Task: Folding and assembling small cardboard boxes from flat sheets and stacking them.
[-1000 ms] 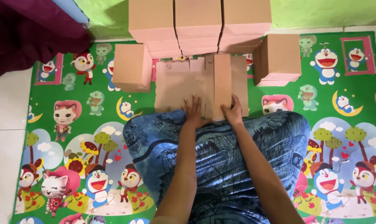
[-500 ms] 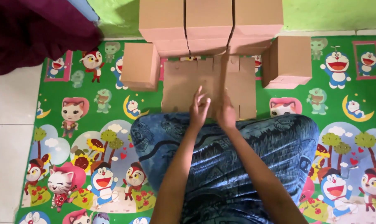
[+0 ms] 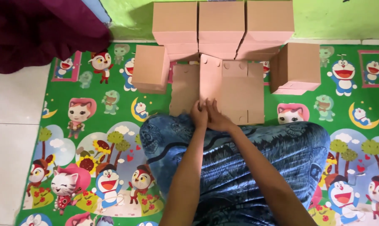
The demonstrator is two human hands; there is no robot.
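The flat cardboard blank (image 3: 223, 90) lies unfolded on the cartoon play mat (image 3: 93, 125), directly in front of my knees, and its middle panel now stands up as a raised strip just ahead of my fingertips. A second ago the sheet lay nearly level with my hands spread apart on its near edge; half a second ago they were already drawing together. Now the left hand (image 3: 199, 115) and right hand (image 3: 216, 119) sit side by side, touching, at the near end of that raised panel. The fingers look pressed against the card, thumbs close, as if pinching or creasing the fold, but I cannot tell for certain whether either hand has card gripped between finger and thumb or only pushes on it.

I read the change as a fold being started: the blank is going from flat sheet toward a box shape, and the crease under my hands is the one being worked.

Out from the grip: to its left and a little beyond, one finished brown box (image 3: 151, 69) stands on the mat, apart from the blank. To the right and beyond, another finished box (image 3: 297, 67) stands close to the blank's far corner. Straight ahead, past the blank, a row of stacked boxes (image 3: 222, 27) rests against the green wall (image 3: 336, 19). Behind the grip, my lap is covered by blue patterned cloth (image 3: 239, 163). Far off to the left lies a dark maroon cloth (image 3: 39, 29).
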